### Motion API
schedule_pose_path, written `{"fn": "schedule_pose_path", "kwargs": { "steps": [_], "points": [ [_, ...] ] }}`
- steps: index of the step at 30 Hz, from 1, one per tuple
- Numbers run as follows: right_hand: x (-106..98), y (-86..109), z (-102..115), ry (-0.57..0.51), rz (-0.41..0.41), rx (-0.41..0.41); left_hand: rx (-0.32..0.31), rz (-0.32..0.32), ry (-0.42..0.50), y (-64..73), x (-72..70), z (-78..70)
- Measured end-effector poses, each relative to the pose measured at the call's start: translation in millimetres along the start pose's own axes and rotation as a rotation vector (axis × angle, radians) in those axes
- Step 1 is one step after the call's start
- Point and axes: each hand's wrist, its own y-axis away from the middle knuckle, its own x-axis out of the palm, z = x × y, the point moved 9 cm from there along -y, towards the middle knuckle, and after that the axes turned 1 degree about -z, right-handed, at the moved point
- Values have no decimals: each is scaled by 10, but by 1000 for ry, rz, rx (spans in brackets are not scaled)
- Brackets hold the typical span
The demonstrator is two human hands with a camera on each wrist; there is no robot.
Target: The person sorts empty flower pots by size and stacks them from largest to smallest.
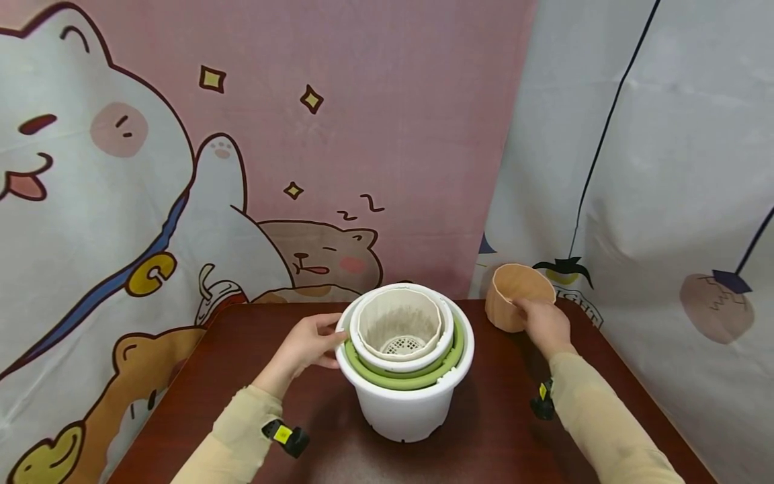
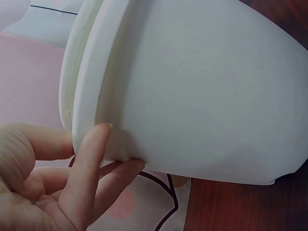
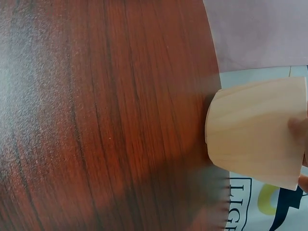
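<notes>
A large white flower pot [image 1: 405, 413] stands on the table with smaller pots nested inside it. Within its rim sit a green pot [image 1: 406, 383], a smaller white pot [image 1: 358, 336] and an innermost cream pot [image 1: 399, 312] with a perforated bottom. My left hand [image 1: 311, 341] pinches the large pot's left rim, fingers against the outer wall in the left wrist view [image 2: 91, 173]. Further right, my right hand [image 1: 547, 326] grips the near rim of a tan flower pot [image 1: 502, 309] close to the table's back edge. Most of that hand lies outside the right wrist view.
The dark red wooden table [image 1: 490, 430] runs back to a printed cloth backdrop [image 1: 411, 154] with cartoon cats. A pale cloth [image 1: 677, 202] hangs along the right side. Black wrist cameras sit on both sleeves.
</notes>
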Motion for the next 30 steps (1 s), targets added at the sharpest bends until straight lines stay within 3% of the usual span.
{"fn": "schedule_pose_path", "kwargs": {
  "steps": [8,17,25,30],
  "points": [
    [-78,76,6,49,-44,-15,6,-7,-4,-2,-3,0],
    [-165,167,4,-12,-36,19,3,-11,-11,-2,-5,3],
    [-360,221,124,-31,-68,-10,5,-11,-13,5,-4,2],
    [-513,236,209,-39,-130,-49,5,-8,-17,12,-5,-11]
  ]
}}
